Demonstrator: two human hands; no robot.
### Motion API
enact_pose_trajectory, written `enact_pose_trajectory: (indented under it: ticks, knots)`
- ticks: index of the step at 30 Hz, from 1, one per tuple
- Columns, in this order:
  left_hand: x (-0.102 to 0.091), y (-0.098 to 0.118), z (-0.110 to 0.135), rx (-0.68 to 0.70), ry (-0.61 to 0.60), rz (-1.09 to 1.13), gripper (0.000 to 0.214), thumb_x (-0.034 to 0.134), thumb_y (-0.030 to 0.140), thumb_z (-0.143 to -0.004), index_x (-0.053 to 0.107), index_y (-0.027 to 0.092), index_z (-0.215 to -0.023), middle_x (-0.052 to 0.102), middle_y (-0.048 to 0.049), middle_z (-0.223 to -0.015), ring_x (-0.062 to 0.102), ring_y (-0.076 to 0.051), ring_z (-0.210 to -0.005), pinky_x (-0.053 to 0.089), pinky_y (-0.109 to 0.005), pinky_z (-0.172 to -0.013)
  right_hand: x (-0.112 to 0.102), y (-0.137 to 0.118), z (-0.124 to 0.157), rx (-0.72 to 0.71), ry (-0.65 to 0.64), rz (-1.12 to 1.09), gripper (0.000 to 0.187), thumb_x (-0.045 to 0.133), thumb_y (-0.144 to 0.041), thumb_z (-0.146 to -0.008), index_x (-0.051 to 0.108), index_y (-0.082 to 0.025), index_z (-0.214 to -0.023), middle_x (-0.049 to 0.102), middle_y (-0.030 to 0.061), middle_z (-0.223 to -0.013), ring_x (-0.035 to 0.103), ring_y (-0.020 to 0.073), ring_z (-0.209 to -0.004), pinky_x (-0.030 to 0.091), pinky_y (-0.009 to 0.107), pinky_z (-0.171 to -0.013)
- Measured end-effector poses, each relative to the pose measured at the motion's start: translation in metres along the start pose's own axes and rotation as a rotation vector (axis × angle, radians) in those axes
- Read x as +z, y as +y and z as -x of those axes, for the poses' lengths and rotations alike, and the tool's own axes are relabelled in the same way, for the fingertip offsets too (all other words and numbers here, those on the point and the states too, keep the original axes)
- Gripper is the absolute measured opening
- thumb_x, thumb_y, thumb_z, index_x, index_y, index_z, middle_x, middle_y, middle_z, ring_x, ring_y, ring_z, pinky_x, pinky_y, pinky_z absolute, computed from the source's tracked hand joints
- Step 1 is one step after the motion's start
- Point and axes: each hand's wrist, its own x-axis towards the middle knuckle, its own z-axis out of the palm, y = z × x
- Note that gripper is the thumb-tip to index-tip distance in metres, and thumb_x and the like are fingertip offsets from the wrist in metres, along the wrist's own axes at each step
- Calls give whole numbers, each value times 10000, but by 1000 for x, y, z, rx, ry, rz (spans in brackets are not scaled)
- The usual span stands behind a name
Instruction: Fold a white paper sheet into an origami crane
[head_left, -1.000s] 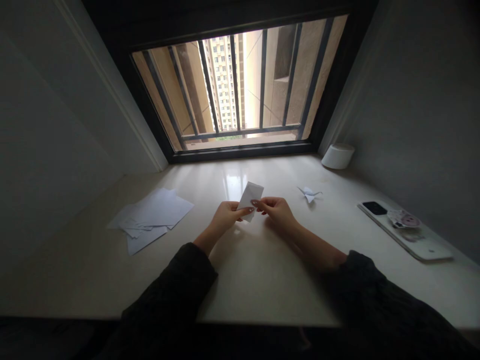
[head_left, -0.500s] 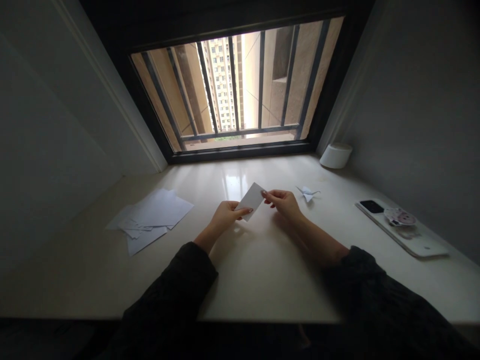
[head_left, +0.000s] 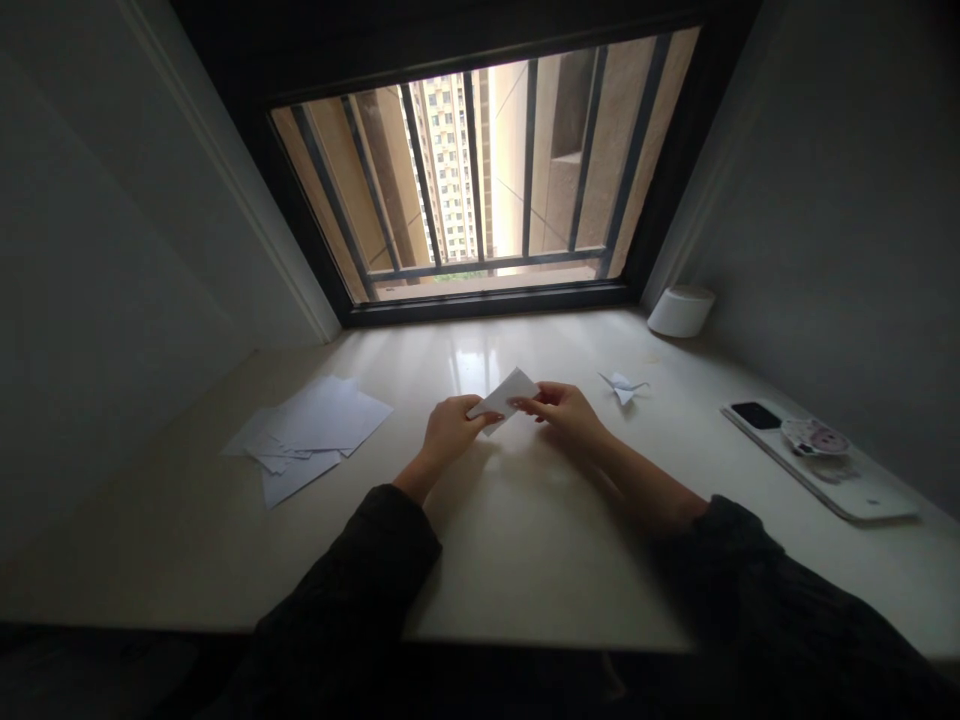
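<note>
A small folded white paper is held just above the pale counter, in the middle of the view. My left hand pinches its lower left end. My right hand pinches its right side with thumb and fingertips. Both forearms wear dark sleeves and reach in from the near edge. The paper lies tilted, its far corner raised toward the window.
A loose pile of white sheets lies to the left. A folded paper crane sits right of my hands. Further right lie a white phone with a round sticker and a white cylinder by the barred window.
The paper has tipped lower and flatter between my hands. My right hand drew back toward the left hand after reaching out along the paper's far end.
</note>
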Motion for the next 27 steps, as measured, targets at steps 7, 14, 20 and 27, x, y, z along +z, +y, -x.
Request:
enact_pose_trajectory:
  ticks: [7,14,20,27]
  knots:
    - [-4,8,1,-11,305,195,375,710,415,-670,653,260,-1007,688,-18,-762,629,-179,-731,439,-271,-688,3,2,4,106,-83,24,337,739,-447,-610,724,-145,-759,722,78,-695,632,181,-614,435,258,-533]
    - [5,12,0,-77,342,480,608,751,389,-637,563,207,-1187,676,-108,-1069,636,-219,-948,460,-332,-820,11,-1,8,192,18,-226,351,738,-442,-630,714,-134,-797,729,127,-860,675,219,-771,491,275,-595]
    - [19,17,4,-135,128,634,273,690,413,-689,733,167,-799,728,-68,-840,657,-210,-812,479,-323,-769,20,-3,12,258,-36,-377,311,757,-402,-631,713,-144,-798,730,121,-870,684,210,-796,511,281,-657]
    - [19,27,7,-145,196,621,250,668,412,-709,729,171,-732,721,-47,-749,638,-183,-722,469,-300,-702,23,-3,14,288,-96,-403,282,760,-381,-634,714,-142,-777,732,112,-838,681,180,-749,502,257,-642]
